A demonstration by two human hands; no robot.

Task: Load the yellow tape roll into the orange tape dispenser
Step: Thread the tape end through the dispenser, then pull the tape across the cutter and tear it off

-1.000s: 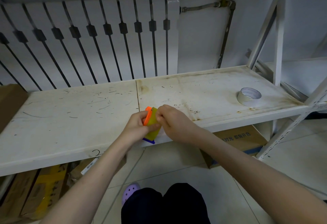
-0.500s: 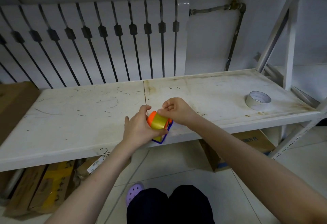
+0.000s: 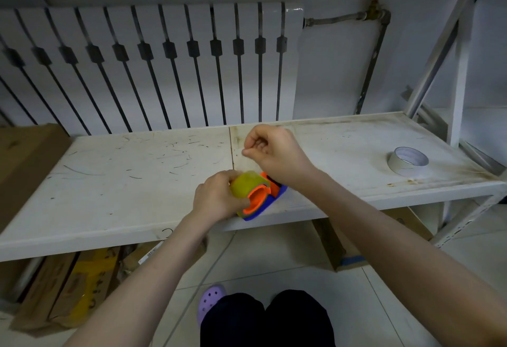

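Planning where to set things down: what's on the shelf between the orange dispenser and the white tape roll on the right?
In the head view, only the person's right forearm crosses beside the orange tape dispenser; beyond it, bare stained shelf runs to the white tape roll.

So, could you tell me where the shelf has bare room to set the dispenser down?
Bare: the shelf left of the left hand, and between the right hand and the white tape roll. Crowded: the front edge around the orange tape dispenser.
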